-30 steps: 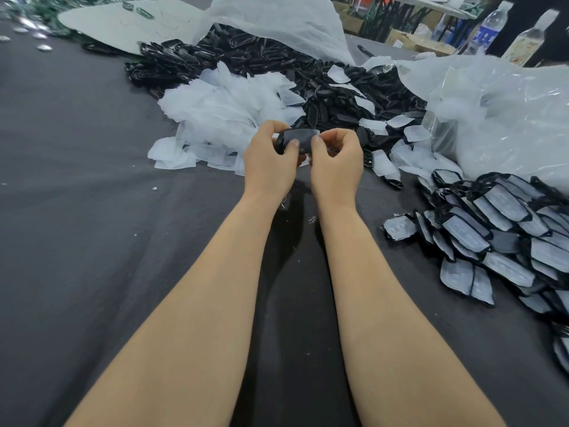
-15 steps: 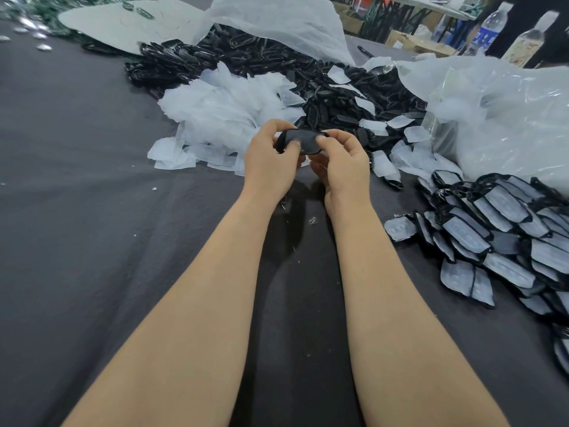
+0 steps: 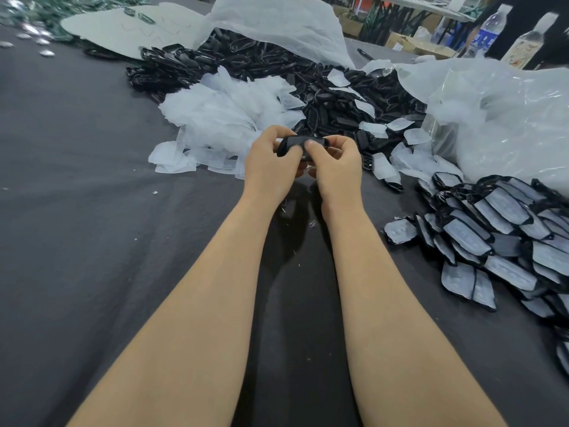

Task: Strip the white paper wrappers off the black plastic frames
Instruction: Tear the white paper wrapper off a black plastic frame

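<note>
A single black frame (image 3: 293,142) is held above the dark grey worktop (image 3: 77,186), in the middle of the view, between the two hands. It is gripped at its left end by the left hand (image 3: 271,161), the thumb being laid on its near face and the other fingers curled behind it. Its right end is pinched by the right hand (image 3: 337,169), whose fingers (image 3: 340,145) are bent round the far edge while the thumb is pressed on the front. Whether paper is on this frame cannot be told. Just behind the hands a heap of loose white wrappers (image 3: 224,118) is seen, and behind it a wide pile of bare black frames (image 3: 271,66), with some wrappers scattered over it. To the right, a pile of wrapped frames (image 3: 498,232) is spread on the worktop, and a clear plastic bag (image 3: 505,118) is lying behind that pile. A large white sheet (image 3: 277,23) is raised at the back, and two bottles (image 3: 488,30) are placed at the far right corner.
</note>
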Available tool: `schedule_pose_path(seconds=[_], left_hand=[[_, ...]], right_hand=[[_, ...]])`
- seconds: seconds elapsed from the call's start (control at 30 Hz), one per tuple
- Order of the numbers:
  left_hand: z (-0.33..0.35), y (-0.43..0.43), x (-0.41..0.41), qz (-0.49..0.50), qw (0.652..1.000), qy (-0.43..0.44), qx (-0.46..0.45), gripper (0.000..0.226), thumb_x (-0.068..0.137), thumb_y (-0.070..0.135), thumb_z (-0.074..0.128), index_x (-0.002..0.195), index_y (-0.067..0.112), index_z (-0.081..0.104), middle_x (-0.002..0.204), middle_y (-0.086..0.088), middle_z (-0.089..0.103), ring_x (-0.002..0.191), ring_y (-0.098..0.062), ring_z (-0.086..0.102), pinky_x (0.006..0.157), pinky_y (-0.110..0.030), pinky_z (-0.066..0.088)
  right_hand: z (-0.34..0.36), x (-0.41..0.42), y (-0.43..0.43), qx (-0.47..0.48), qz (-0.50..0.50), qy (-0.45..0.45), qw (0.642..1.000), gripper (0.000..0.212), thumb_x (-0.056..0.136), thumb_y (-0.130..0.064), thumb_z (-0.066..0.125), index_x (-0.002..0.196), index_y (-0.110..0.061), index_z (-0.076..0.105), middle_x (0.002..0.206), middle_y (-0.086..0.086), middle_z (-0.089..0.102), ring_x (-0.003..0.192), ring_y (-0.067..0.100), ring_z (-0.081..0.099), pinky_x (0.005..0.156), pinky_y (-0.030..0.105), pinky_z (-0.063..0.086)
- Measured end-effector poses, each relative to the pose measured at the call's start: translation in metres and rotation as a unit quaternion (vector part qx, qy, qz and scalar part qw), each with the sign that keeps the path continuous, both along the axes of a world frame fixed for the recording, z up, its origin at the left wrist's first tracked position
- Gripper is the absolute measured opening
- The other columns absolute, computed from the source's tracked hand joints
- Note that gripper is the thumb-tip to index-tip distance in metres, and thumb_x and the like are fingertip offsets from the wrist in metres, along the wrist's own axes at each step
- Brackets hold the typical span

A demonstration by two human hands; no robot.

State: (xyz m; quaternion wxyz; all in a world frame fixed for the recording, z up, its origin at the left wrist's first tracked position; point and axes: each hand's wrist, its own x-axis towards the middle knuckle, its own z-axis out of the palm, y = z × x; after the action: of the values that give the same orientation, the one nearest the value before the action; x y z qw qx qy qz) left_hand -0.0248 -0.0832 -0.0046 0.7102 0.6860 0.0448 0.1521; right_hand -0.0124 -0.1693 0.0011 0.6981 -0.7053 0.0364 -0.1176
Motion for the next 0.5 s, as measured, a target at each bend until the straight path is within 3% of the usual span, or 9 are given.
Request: schedule_pose_path(seconds=[0.27, 0.5], left_hand=[[0.0003, -0.0001, -0.0006, 0.026, 0.999, 0.019, 0.001, 0.018, 0.093, 0.012, 0.055, 0.079, 0.023, 0.053, 0.093, -0.017, 0.066, 0.084, -0.027, 0.07, 0.076, -0.045, 0.059], [-0.0001, 0.0015, 0.0001, 0.024, 0.999, 0.031, -0.002, 0.01, 0.094, 0.011, 0.052, 0.089, 0.019, 0.054, 0.1, -0.016, 0.066, 0.078, -0.025, 0.071, 0.073, -0.038, 0.06]], right_hand=[[-0.0007, -0.0006, -0.0006, -0.021, 0.008, 0.001, 1.0, 0.017, 0.085, -0.008, 0.065, 0.089, -0.018, 0.052, 0.085, 0.001, 0.058, 0.078, 0.013, 0.056, 0.073, 0.028, 0.048], [-0.0007, 0.0022, -0.0039, 0.011, 0.002, 0.017, 1.0, 0.012, 0.09, -0.006, 0.057, 0.082, -0.016, 0.057, 0.073, -0.003, 0.058, 0.063, 0.006, 0.054, 0.059, 0.019, 0.047]])
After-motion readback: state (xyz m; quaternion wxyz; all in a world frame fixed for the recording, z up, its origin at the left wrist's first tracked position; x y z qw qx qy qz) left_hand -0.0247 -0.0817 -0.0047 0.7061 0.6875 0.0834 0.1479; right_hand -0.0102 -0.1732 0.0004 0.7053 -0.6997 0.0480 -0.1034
